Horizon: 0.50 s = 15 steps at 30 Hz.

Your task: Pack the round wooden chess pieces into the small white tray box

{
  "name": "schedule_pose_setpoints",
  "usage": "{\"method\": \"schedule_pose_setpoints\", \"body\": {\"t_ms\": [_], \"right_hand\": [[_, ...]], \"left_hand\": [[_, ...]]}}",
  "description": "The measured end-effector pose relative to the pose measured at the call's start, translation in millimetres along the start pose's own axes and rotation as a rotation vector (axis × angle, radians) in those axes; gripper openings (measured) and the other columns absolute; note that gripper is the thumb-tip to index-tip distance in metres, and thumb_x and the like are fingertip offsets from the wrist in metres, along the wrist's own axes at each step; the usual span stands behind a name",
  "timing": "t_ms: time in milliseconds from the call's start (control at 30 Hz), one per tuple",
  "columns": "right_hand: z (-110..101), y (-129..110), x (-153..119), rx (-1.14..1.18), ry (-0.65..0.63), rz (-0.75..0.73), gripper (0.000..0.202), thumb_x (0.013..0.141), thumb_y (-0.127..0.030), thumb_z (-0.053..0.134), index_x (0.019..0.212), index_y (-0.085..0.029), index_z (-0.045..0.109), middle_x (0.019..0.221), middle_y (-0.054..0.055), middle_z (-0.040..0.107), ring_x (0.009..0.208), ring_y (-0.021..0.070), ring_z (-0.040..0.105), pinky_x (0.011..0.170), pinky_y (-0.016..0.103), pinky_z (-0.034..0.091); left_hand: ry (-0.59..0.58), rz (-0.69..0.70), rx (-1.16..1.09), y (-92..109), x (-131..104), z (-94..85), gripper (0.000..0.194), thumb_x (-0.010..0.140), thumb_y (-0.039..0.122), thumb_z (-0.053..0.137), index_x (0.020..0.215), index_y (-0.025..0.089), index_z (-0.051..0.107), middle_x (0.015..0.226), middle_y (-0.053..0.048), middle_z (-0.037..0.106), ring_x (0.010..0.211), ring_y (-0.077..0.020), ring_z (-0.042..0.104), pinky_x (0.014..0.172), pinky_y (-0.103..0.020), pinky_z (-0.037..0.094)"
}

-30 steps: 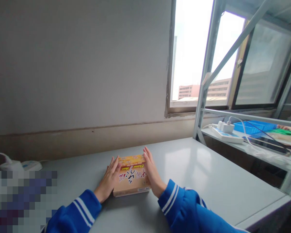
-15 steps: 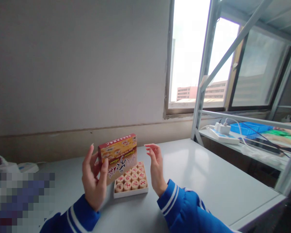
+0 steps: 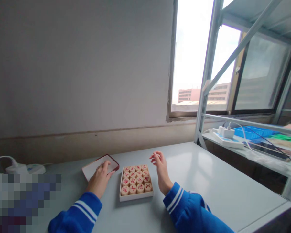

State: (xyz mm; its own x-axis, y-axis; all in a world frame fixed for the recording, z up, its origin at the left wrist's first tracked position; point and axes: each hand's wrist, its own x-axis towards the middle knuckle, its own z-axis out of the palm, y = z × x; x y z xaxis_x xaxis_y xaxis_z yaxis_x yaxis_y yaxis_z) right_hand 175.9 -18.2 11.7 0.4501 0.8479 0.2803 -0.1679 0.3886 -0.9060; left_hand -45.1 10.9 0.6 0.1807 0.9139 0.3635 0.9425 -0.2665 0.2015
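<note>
A shallow white box (image 3: 137, 196) holds several round wooden Chinese chess pieces with red characters, set in rows. The box's lid (image 3: 90, 167) lies to its left on the table, white inside up, with a dark red rim. My left hand (image 3: 100, 176) is over the lid's near edge, fingers bent and thumb apart from them; whether it still touches the lid is hard to see. To the right of the box, my right hand (image 3: 161, 171) is raised with loosely curled fingers apart, holding nothing.
The grey table (image 3: 208, 184) runs along a wall. White plugs and a power strip (image 3: 16, 168) are at the far left. Beyond the table's right edge stands a metal bed frame (image 3: 201, 106), with a power strip (image 3: 226, 137) and a blue basket (image 3: 252, 132) behind it.
My left hand has lowered the printed lid from above the pieces, turned it inside up and put it down to the left. My right hand stays raised beside the box.
</note>
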Motion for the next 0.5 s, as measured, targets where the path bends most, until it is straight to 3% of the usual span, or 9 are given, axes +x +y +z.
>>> {"method": "schedule_pose_setpoints", "body": {"t_ms": [100, 500], "right_hand": [[0.2, 0.8, -1.1, 0.006, -0.032, 0.033, 0.022, 0.066, -0.04, 0.055, 0.073, -0.019, 0.05, 0.064, -0.001, 0.055, 0.06, 0.0122, 0.048, 0.059, 0.025, 0.036], [0.0, 0.7, -2.0, -0.028, -0.068, 0.055, 0.022, 0.064, -0.039, 0.058, 0.071, -0.019, 0.052, 0.064, -0.001, 0.054, 0.059, 0.0118, 0.047, 0.06, 0.025, 0.037]], "left_hand": [[0.0, 0.04, 0.128, 1.1, -1.8, 0.7, 0.024, 0.086, 0.027, 0.031, 0.088, 0.015, 0.051, 0.089, -0.01, 0.059, 0.09, -0.0211, 0.055, 0.075, -0.031, 0.042], [0.007, 0.12, 0.197, -3.3, 3.0, -0.9, 0.029, 0.087, 0.028, 0.027, 0.081, 0.016, 0.052, 0.082, -0.008, 0.059, 0.082, -0.0199, 0.054, 0.071, -0.03, 0.039]]}}
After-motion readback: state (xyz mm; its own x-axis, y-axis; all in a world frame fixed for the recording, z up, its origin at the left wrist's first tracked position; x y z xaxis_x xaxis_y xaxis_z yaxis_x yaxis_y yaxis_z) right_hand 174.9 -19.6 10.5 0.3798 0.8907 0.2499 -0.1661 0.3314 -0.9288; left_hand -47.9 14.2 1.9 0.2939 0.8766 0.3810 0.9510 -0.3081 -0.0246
